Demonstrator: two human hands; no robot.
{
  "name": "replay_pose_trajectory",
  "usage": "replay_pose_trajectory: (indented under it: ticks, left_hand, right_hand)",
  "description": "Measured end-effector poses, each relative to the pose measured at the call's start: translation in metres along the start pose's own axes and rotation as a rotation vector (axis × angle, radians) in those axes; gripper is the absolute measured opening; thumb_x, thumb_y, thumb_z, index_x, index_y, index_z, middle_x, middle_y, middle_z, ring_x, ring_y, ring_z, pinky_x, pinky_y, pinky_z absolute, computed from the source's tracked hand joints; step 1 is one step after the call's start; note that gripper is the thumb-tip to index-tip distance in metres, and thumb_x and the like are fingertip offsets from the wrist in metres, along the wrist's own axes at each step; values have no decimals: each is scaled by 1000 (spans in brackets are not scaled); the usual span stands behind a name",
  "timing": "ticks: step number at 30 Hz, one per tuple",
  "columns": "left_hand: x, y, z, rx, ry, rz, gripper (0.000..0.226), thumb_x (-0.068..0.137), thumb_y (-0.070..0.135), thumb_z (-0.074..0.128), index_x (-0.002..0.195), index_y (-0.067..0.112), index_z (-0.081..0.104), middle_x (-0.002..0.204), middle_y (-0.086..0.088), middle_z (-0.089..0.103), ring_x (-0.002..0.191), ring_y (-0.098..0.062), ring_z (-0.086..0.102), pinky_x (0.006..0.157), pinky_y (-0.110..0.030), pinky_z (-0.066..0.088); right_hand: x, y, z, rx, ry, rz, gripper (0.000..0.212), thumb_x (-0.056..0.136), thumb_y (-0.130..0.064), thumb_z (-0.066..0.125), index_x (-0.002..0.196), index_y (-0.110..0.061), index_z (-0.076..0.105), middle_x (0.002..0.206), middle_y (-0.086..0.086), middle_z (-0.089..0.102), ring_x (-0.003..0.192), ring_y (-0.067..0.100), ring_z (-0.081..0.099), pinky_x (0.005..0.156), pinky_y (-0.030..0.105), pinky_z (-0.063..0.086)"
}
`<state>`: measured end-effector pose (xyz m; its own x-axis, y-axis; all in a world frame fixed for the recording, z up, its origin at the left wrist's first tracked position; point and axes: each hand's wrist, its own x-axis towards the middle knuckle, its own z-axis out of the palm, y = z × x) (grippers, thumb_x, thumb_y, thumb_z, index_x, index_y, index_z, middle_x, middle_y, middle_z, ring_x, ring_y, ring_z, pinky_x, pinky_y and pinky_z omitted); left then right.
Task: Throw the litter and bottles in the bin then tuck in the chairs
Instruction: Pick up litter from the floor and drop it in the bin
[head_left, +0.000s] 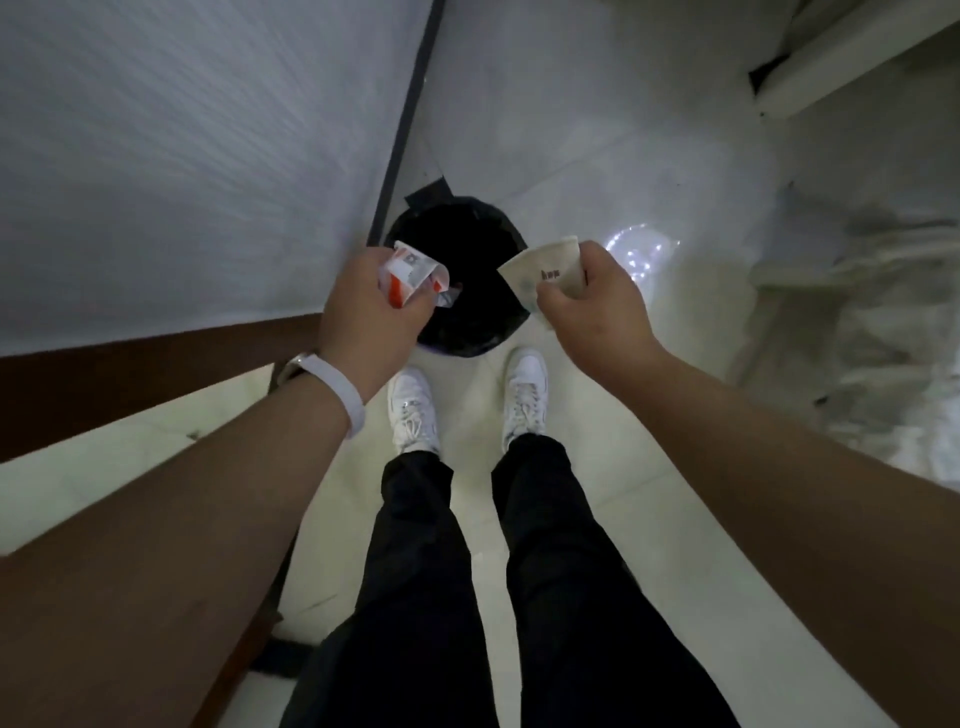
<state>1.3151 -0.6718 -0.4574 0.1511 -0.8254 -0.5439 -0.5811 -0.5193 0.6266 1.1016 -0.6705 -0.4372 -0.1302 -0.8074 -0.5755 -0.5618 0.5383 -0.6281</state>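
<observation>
A round bin (467, 322) lined with a black bag stands on the floor just ahead of my feet. My left hand (369, 322) grips a crumpled white and red wrapper (413, 275) over the bin's left rim. My right hand (592, 306) pinches a beige paper wrapper (545, 273) with dark print over the bin's right rim. Both pieces of litter are above the bin's opening. No bottles or chairs are in view.
A white table top (182, 156) with a dark brown edge fills the left side. Its black leg (410, 109) runs down beside the bin. Pale plastic sacks (872, 332) lie on the floor at the right. A clear plastic bag (641, 252) glints just right of the bin.
</observation>
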Motion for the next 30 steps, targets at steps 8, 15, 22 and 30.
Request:
replay_pose_trajectory:
  ticks: [8, 15, 22, 30]
  left_hand:
    - [82, -108, 78, 183, -133, 12, 32, 86, 34, 69, 112, 19, 57, 101, -2, 64, 86, -20, 63, 76, -42, 56]
    - [128, -161, 118, 303, -171, 19, 60, 77, 50, 67, 125, 17, 56, 118, -9, 61, 110, -28, 58, 90, -42, 51]
    - [121, -132, 104, 354, -161, 106, 69, 86, 39, 69, 144, 12, 43, 140, -12, 49, 128, -29, 47, 105, -43, 41]
    - [76, -24, 43, 409, -124, 371, 63, 89, 39, 64, 141, 9, 48, 141, -12, 50, 128, -29, 45, 107, -39, 36]
  right_hand:
    - [95, 85, 96, -189, -44, 10, 12, 89, -19, 52, 95, -9, 47, 79, 5, 55, 65, 18, 49, 59, 34, 44]
    - [141, 132, 142, -199, -115, 19, 28, 89, -26, 57, 116, -20, 56, 103, -6, 64, 90, 15, 60, 78, 33, 51]
    - [126, 126, 117, -377, -124, -101, 39, 92, -32, 54, 128, -18, 54, 118, 1, 58, 100, 20, 56, 80, 34, 47]
    - [68, 53, 37, -550, -1, -271, 43, 95, -44, 51, 126, -15, 59, 125, 4, 58, 110, 27, 53, 82, 37, 45]
